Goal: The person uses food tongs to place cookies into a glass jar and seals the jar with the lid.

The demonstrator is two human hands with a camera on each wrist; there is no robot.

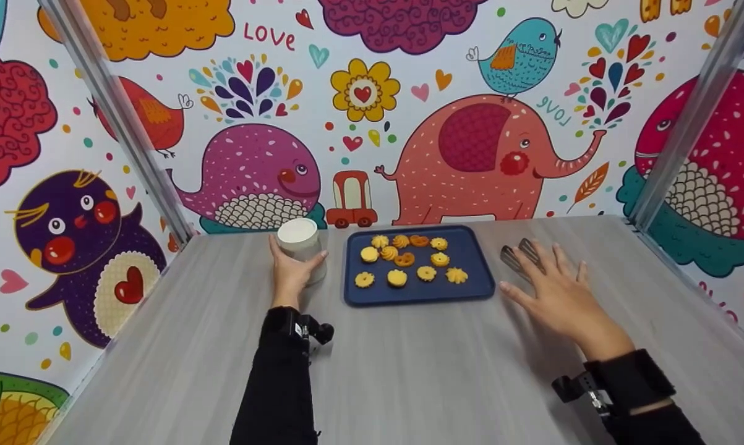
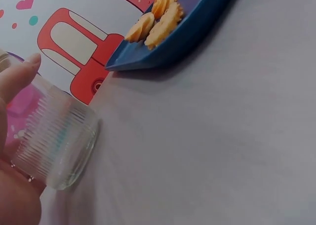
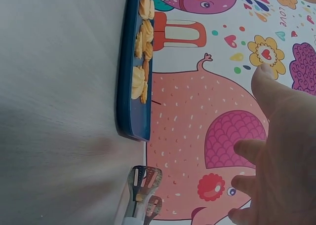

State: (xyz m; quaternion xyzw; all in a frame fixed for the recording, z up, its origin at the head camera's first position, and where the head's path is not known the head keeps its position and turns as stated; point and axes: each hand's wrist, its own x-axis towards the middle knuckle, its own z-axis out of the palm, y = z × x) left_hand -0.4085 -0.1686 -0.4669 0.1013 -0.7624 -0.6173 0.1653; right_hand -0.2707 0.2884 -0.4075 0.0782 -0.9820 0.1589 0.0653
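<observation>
Left hand (image 1: 289, 275) grips ribbed clear jar (image 1: 299, 248) | right hand (image 1: 562, 299) spread wide, nearer slotted tongs (image 1: 513, 259) — I see long axis running back beneath it

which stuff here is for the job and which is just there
Likely for the job:
glass jar, held by the left hand
tongs, near the right hand
blue tray
cookies on it

Likely just there:
cartoon wall
metal posts

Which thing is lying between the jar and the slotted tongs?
In the head view, the blue tray, bearing cookies, lies between the jar and the slotted tongs.
</observation>
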